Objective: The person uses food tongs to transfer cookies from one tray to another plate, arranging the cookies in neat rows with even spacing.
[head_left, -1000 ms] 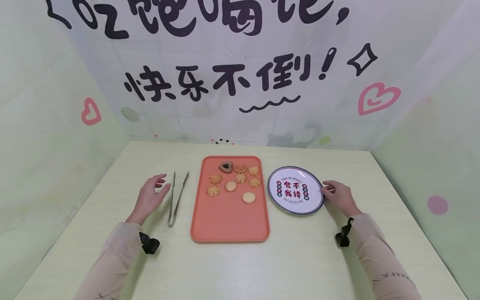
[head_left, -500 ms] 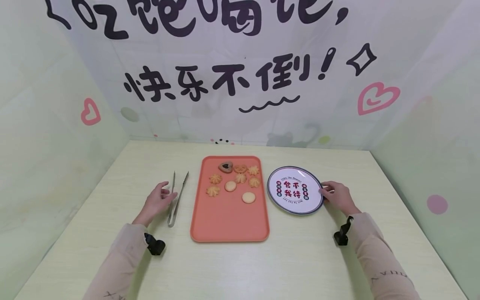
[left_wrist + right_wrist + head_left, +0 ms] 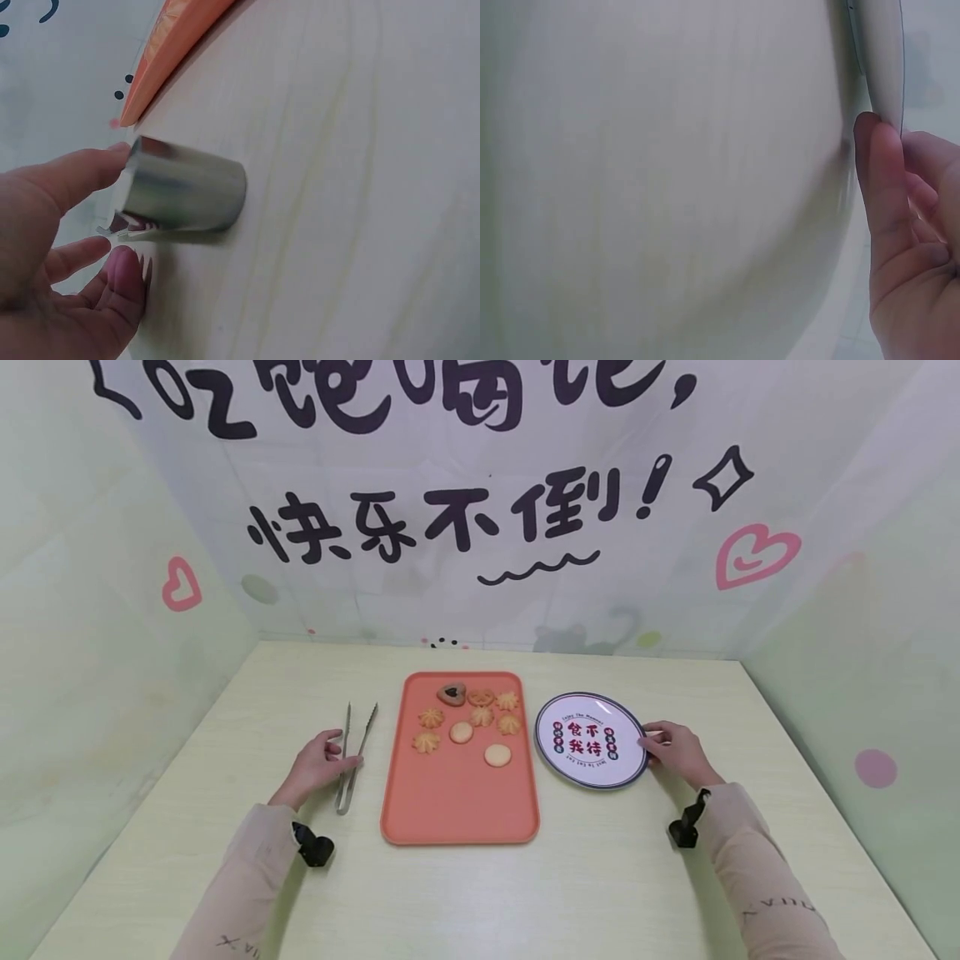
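Observation:
Metal tongs (image 3: 344,797) lie on the table with their arms spread. My left hand (image 3: 315,766) is around them, thumb over the right arm and fingertips beside the left arm. In the left wrist view, the bent end of the tongs (image 3: 184,186) stands between the thumb and the loosely bent fingers; whether the thumb touches is unclear. My right hand (image 3: 681,754) pinches the right rim of a white plate (image 3: 588,772) with a blue edge and red lettering. In the right wrist view, thumb and fingers meet on the plate's edge (image 3: 887,67).
Between tongs and plate lies an orange tray (image 3: 460,810). Several cookies (image 3: 461,732) sit on its far half, including a heart-shaped cookie (image 3: 452,694). A printed cloth wall (image 3: 450,602) closes off the back of the pale table (image 3: 480,902), with walls on both sides too.
My left hand has moved right and slightly nearer, from beside the tongs to around them. The tongs, tray and plate stay in place; my right hand keeps its hold on the rim.

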A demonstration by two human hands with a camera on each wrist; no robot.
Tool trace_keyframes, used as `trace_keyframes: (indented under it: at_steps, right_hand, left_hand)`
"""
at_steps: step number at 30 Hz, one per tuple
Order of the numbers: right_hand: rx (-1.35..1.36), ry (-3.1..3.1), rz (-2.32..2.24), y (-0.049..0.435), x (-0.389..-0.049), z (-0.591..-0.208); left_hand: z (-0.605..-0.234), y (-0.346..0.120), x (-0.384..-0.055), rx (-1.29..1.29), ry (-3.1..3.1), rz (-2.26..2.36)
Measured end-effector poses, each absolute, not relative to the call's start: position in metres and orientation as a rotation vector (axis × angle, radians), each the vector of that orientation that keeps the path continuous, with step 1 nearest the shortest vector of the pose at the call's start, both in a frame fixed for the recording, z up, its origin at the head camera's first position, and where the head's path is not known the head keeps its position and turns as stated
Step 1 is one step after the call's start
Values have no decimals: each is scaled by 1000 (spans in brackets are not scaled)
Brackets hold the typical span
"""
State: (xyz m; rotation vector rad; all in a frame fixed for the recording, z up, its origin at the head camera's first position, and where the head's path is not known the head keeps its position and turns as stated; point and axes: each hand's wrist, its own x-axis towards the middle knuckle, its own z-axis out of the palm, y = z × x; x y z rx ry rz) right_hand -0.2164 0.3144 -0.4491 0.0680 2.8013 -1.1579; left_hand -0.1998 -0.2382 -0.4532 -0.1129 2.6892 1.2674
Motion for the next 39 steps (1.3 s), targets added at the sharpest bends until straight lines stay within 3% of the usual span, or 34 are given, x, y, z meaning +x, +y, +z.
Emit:
trace_keyframes:
  at_steps: [39]
  right_hand:
    - [54,2749,-1205,315,-220,-450]
  left_hand:
    - [-451,-238,-199,-103,2801,1142]
